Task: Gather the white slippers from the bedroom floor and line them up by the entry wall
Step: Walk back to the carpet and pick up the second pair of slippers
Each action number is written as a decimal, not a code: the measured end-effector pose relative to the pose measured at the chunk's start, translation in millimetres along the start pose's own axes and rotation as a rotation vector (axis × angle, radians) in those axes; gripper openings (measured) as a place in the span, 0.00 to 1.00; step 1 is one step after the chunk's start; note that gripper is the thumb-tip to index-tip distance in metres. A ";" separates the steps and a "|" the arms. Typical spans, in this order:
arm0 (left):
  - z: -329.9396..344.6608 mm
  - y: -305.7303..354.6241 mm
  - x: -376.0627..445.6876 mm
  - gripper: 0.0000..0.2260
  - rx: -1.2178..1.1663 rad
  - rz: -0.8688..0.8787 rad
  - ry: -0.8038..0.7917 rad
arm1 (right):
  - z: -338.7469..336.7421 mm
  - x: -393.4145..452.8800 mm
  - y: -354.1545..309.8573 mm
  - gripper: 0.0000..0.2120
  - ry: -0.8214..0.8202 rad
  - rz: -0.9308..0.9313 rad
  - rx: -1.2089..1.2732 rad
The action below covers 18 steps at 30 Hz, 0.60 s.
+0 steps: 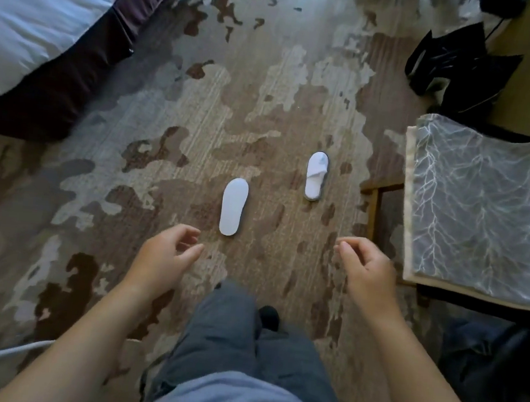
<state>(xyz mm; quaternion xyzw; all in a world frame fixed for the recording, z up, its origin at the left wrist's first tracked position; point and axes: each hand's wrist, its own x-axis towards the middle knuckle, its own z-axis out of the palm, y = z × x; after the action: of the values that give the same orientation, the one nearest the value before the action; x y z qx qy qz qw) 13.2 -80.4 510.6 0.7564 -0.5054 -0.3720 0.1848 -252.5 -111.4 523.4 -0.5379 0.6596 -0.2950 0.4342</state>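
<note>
below, two white slippers (234,206) on carpet (128,186), both hands (166,252) empty

Two white slippers on patterned carpet (174,119), well apart. Nearer slipper (233,206) sole-up, just ahead of left hand (166,259). Farther slipper (316,176) upright, strap visible, near chair (485,207) at right. Right hand (364,270) empty, fingers loosely curled; left hand likewise, holding nothing. Bed (40,20) at upper left, black bag (450,69) at upper right. Grey trouser legs (225,344) below.
</note>
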 end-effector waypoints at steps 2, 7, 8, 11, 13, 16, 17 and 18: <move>1.6 1.7 30.3 0.09 0.008 -0.079 0.027 | -1.4 52.9 -10.7 0.08 -0.036 -0.016 -0.028; 20.5 1.3 120.0 0.09 0.017 -0.230 0.026 | 12.2 173.9 -7.4 0.05 -0.116 0.031 -0.091; 27.5 0.3 144.6 0.10 0.018 -0.246 0.016 | 17.5 198.9 -1.9 0.05 -0.120 0.047 -0.096; 51.1 -2.8 223.8 0.12 0.024 -0.267 -0.015 | 34.8 270.7 19.6 0.05 -0.133 0.095 -0.102; 69.5 -9.0 273.9 0.13 0.037 -0.283 -0.030 | 48.4 314.2 40.0 0.06 -0.180 0.138 -0.123; 108.0 -33.1 345.9 0.16 0.057 -0.325 -0.043 | 76.1 375.7 84.2 0.12 -0.245 0.197 -0.196; 125.2 -46.4 368.4 0.17 0.060 -0.339 -0.049 | 88.1 395.7 103.4 0.13 -0.255 0.202 -0.224; 144.1 -62.4 390.5 0.19 0.067 -0.349 -0.059 | 101.9 415.2 125.4 0.15 -0.263 0.203 -0.254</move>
<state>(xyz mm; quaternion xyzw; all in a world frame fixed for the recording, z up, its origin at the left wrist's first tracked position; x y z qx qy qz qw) 27.3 -392.5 228.5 0.8269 -0.3839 -0.4036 0.0773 -237.1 -473.5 264.2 -0.5529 0.6799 -0.0917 0.4729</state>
